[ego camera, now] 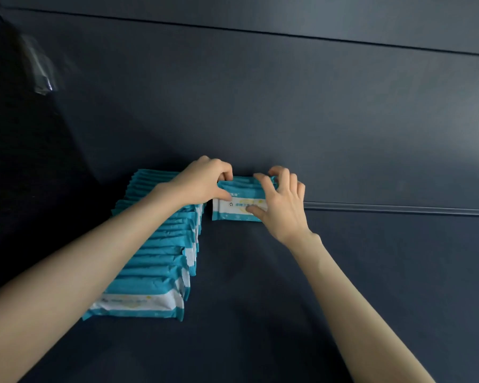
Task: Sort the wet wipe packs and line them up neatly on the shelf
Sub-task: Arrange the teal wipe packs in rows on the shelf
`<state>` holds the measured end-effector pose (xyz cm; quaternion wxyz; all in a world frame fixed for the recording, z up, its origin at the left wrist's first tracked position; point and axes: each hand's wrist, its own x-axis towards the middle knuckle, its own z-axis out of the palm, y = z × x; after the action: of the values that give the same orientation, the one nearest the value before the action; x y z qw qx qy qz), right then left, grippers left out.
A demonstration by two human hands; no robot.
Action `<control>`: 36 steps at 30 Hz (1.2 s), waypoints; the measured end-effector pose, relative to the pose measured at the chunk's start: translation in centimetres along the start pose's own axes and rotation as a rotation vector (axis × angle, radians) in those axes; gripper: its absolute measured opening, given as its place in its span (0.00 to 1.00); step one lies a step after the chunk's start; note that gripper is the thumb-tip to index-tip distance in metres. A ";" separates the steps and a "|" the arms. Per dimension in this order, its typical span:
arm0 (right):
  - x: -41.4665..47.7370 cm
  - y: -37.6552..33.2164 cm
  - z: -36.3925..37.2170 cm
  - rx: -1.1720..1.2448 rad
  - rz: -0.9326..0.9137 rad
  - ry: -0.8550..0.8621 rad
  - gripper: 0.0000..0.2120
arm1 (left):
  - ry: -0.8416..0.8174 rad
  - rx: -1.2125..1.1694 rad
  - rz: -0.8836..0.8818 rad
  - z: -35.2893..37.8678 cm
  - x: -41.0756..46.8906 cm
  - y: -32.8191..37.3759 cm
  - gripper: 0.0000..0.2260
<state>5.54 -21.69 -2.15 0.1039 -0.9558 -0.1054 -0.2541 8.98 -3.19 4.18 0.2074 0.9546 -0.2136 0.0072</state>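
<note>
Wipe pack (237,210) is stood upright at the back of the shelf (260,299), close to the rear panel (288,106), just right of the row of packs (155,252). It's gripped by both hands. L hand (202,183): top-left corner pinched, fingers curled. R hand (282,205): fingers hooked over top-right edge, thumb on front face. Row 1 is lined up front-to-back and looks done. Row 2 is judged only started w/ this pack. Remaining qty can't be told, as no loose packs are seen. Clear plastic wrap (40,70) upper left, well apart.

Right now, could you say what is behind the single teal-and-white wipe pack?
The dark blue wall is behind it; the left hand and right hand hide its top corners.
</note>
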 end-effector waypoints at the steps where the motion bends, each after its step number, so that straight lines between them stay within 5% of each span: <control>1: -0.2 0.4 0.1 -0.009 0.013 -0.001 0.34 | 0.020 0.039 0.013 0.2 0.0 0.0 0.15; 10: -0.6 1.4 -0.1 -0.010 -0.020 -0.076 0.34 | 0.107 0.514 0.207 0.9 -0.1 0.7 0.27; 20: -0.5 1.0 -0.6 -0.049 -0.010 -0.078 0.33 | -0.002 0.619 0.198 1.0 -0.1 1.8 0.22; 27: -2.2 0.1 -4.9 0.031 0.103 -0.077 0.24 | 0.071 0.506 0.146 0.2 -2.2 3.5 0.20; 36: -14.5 0.6 -12.8 0.097 0.324 0.210 0.17 | 0.338 0.009 0.369 3.5 -9.5 12.5 0.19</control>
<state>-12.56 -27.61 1.29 0.1998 -0.9224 0.0491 -0.3270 -5.04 -11.05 4.91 0.2313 0.8857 -0.3462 0.2055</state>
